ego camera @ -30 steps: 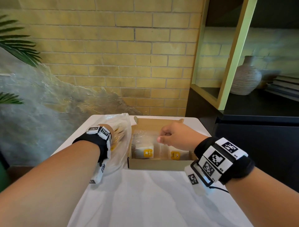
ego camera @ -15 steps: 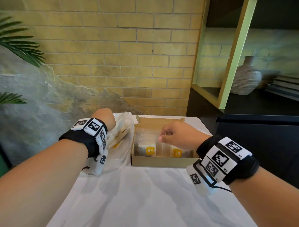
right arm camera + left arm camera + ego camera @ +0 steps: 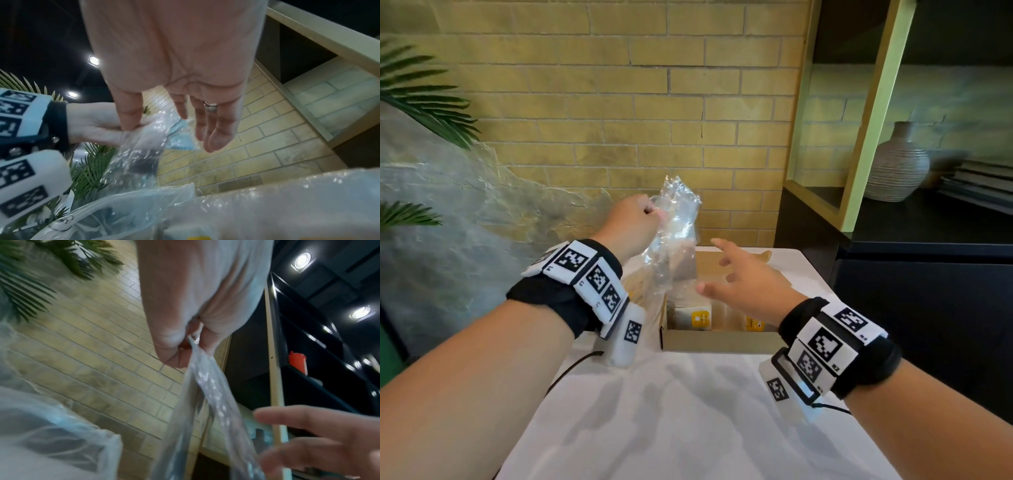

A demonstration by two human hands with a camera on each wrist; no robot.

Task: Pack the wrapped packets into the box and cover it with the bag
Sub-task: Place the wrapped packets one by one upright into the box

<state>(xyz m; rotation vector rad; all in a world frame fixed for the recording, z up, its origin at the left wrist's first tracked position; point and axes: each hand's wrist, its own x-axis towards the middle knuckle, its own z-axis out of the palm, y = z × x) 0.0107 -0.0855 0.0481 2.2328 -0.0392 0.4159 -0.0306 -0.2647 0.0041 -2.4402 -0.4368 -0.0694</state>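
Note:
An open cardboard box [image 3: 719, 341] sits on the white table [image 3: 688, 411] with wrapped packets [image 3: 697, 318] bearing yellow labels inside. My left hand [image 3: 635, 222] is raised above the box's left side and pinches the top of a clear plastic bag [image 3: 673, 236], which hangs down toward the box. The pinch shows closely in the left wrist view, hand [image 3: 185, 344] on bag [image 3: 207, 402]. My right hand [image 3: 743, 284] hovers over the box with fingers spread, just right of the bag and holding nothing. In the right wrist view its fingers [image 3: 213, 129] are straight beside the bag [image 3: 144, 149].
Another thin plastic bag [image 3: 640, 291] with yellowish contents lies left of the box. A dark shelf unit [image 3: 893, 240] with a ribbed vase [image 3: 897, 164] stands at the right, close to the table. A brick wall [image 3: 619, 102] is behind and palm leaves [image 3: 421, 102] at the left.
My left hand has risen from the bag pile at the table's left, lifting a clear bag above the box. My right hand left the box interior and opened its fingers.

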